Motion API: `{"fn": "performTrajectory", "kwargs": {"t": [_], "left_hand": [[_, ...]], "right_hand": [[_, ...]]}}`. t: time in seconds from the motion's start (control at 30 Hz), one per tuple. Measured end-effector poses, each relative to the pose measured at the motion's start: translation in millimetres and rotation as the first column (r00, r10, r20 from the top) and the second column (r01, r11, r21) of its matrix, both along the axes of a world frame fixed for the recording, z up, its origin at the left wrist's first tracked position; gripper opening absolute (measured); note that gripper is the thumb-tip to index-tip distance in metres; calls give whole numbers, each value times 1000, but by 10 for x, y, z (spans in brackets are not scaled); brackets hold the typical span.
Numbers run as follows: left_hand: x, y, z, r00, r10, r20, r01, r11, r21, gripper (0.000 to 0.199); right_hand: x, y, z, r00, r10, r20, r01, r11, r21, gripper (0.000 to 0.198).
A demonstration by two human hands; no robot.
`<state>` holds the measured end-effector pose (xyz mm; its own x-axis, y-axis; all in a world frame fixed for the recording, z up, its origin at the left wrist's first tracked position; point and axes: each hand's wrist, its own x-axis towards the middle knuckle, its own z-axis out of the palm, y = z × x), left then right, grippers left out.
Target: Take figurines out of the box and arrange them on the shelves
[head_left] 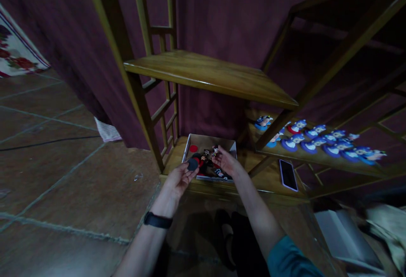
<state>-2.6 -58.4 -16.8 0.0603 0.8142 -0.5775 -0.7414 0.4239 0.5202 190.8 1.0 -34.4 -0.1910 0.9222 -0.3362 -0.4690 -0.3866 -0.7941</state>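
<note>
A dark round disc (193,164) is held by its edge in my left hand (180,179), with a bit of red showing behind it. My right hand (226,161) pinches a small figurine (215,151) over a shallow cardboard box (213,138). Inside the box lie a red disc (193,148) at the left and a black-and-white figurine (219,173) at the front. Other small dark and red pieces are heaped between my hands, too jumbled to tell apart.
The box stands on the bottom board of a wooden shelf unit, beneath a wooden shelf (203,70). Several blue-haired figurines (293,141) on round bases stand on a right-hand shelf. A phone (288,175) lies below them. A purple curtain (209,15) hangs behind.
</note>
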Motion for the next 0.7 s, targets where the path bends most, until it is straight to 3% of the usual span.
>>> {"fn": "performTrajectory", "kwargs": {"t": [0.1, 0.3, 0.53, 0.7], "left_hand": [[67, -10, -3, 1000, 5, 9, -5, 1000, 20, 15], [154, -29, 11, 996, 12, 92, -19, 997, 77, 16], [187, -67, 13, 997, 14, 76, -25, 989, 144, 5], [185, -83, 3, 998, 20, 57, -30, 984, 178, 5]], "right_hand": [[-76, -99, 52, 1000, -14, -11, 15, 998, 57, 20], [-237, -271, 144, 992, 69, 102, -88, 976, 197, 32], [-356, -344, 219, 962, 12, 273, -86, 962, 260, 40], [-367, -348, 199, 954, -1, 299, -90, 953, 290, 40]]}}
